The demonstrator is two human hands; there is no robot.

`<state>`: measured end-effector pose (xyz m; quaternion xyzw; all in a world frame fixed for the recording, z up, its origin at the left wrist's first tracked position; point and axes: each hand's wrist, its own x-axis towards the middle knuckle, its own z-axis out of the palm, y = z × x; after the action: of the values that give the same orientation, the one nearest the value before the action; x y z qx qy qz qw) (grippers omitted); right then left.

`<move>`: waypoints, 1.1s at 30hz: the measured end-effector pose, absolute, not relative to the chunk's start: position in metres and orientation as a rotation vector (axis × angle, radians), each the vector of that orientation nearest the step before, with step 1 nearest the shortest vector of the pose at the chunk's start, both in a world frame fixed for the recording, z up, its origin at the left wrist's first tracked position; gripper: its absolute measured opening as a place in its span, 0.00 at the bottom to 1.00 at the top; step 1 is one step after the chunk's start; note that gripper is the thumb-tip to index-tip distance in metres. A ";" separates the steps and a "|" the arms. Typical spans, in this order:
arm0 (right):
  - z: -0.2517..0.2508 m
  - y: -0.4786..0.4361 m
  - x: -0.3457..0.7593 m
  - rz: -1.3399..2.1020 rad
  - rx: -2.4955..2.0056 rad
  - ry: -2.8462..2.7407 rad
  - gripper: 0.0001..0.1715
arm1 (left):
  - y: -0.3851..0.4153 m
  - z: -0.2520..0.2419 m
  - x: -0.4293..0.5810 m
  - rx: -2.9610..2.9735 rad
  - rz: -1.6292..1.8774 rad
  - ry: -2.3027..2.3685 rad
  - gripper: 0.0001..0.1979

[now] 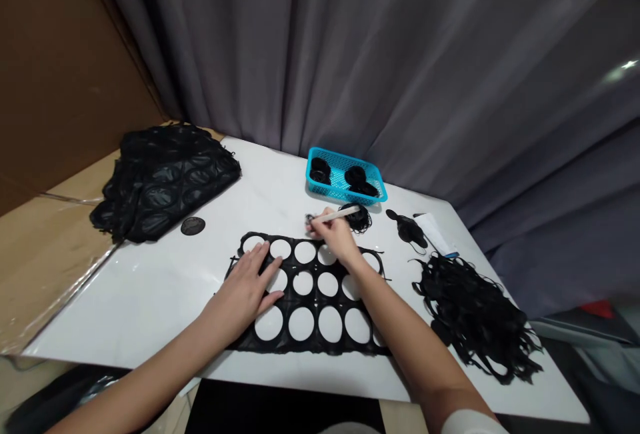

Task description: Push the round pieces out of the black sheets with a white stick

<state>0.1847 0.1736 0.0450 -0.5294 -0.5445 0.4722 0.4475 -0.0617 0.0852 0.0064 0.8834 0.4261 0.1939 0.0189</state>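
A black sheet [315, 297] with rows of round holes lies flat on the white table, the white surface showing through the holes. My left hand [249, 282] rests on its left part, fingers spread. Above the sheet's far edge, my right hand [336, 233] is closed around a slim white pen-like tool [339, 214]. A small dark bit shows at those fingertips, too small to name. Just behind this hand lies a bundle of thin black rings or strands [361, 219]. One dark round disc [193, 226] lies alone to the left.
A turquoise basket [345, 197] with black round pieces stands at the back. Stacked black sheets [167, 181] lie at the left, a heap of black strips [475, 317] at the right. Near it are a black piece [410, 231] and a white packet [436, 234]. Grey curtain [340, 54] hangs behind.
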 end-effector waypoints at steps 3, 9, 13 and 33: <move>0.041 0.150 0.158 1.170 -1.297 -1.661 0.10 | 0.082 0.001 -0.073 2.742 0.601 1.331 0.29; 0.036 0.133 0.140 1.225 -1.261 -1.773 0.10 | 0.077 -0.012 -0.079 2.749 0.575 1.332 0.28; 0.031 0.134 0.138 1.192 -1.245 -1.795 0.10 | 0.077 -0.016 -0.077 2.755 0.622 1.330 0.27; 0.034 0.132 0.136 1.126 -1.260 -1.844 0.10 | 0.075 -0.014 -0.075 2.745 0.643 1.347 0.25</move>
<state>0.1362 0.1323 0.0335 -0.4782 -0.6998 0.4274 0.3146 -0.0753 0.0745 -0.0145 0.8785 0.4311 0.2057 0.0088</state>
